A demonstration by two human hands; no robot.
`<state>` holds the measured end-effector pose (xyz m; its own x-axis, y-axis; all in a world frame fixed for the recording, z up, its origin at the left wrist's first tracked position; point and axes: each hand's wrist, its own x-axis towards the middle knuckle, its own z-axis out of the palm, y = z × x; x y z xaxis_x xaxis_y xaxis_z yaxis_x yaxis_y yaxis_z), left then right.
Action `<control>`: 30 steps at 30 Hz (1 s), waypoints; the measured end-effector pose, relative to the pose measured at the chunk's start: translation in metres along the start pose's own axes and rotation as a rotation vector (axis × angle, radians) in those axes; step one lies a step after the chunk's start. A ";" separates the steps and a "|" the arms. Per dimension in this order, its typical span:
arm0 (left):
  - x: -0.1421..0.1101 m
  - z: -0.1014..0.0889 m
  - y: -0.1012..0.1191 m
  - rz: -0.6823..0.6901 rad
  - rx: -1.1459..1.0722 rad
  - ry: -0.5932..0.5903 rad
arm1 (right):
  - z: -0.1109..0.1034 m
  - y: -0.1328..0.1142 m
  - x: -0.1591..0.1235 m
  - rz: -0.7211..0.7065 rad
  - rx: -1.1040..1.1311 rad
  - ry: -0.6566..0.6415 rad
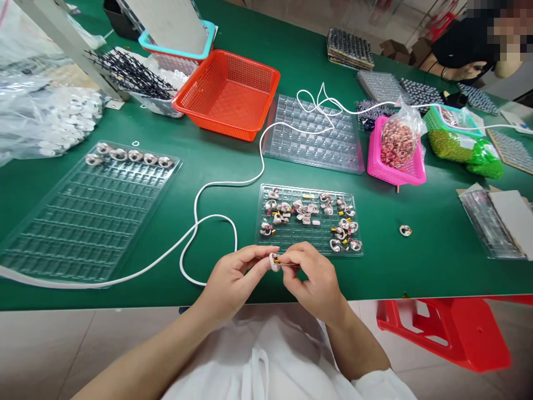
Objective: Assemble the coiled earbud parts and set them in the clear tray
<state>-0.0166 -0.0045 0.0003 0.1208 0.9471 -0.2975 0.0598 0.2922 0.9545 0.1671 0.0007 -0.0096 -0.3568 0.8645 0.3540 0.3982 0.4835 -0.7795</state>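
Note:
In front of me, at the table's near edge, my left hand [241, 278] pinches a small white ring-shaped part [273, 262] between thumb and fingertips. Inside that part a bit of yellow shows. My right hand [310, 275] is closed at its right side, fingertips against it, on a thin slender thing [290, 264] too small to name. Just beyond both hands lies a clear plastic tray [300, 239] with several similar white parts, some with yellow pieces and thin wires. One loose ring-shaped part [405, 230] rests on the table to the right.
A clear tray [83, 222] with several ring-shaped parts lies left. A white cable [216, 183] snakes across the green table. Beyond are a red-orange basket [227, 130], another clear tray [316, 155] and a pink basket [397, 176]. A person [462, 50] sits far right, near a red stool [478, 339].

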 end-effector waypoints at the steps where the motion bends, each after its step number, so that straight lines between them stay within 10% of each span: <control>1: 0.000 0.000 0.000 -0.012 -0.026 -0.003 | 0.001 0.000 0.000 0.007 0.005 0.002; 21: 0.001 0.007 -0.007 -0.146 -0.235 0.036 | 0.016 -0.001 -0.013 0.139 0.050 0.140; 30: 0.002 0.007 -0.014 -0.197 -0.325 -0.010 | 0.014 0.003 -0.013 -0.087 -0.124 0.199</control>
<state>-0.0105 -0.0077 -0.0133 0.1477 0.8678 -0.4745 -0.2341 0.4968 0.8357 0.1609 -0.0111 -0.0242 -0.2253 0.8232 0.5211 0.4785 0.5595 -0.6768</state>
